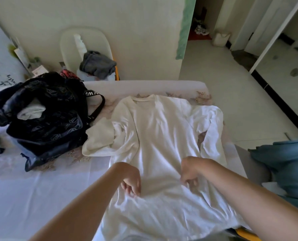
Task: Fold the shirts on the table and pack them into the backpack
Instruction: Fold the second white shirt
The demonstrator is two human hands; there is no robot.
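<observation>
Pale cloth (31, 110) lies inside the black patterned backpack (45, 119); beside it, left hand (131, 181) and right hand (189, 174) pinch an unfolded white long-sleeved shirt (158, 133).

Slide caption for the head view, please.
The left hand and right hand pinch the white shirt spread on the table; the black backpack stands open beside it.

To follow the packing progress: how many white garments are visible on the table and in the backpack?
2. One shirt lies spread on the table; one white bundle sits in the open backpack, left of it. Others may be hidden inside the backpack.
</observation>
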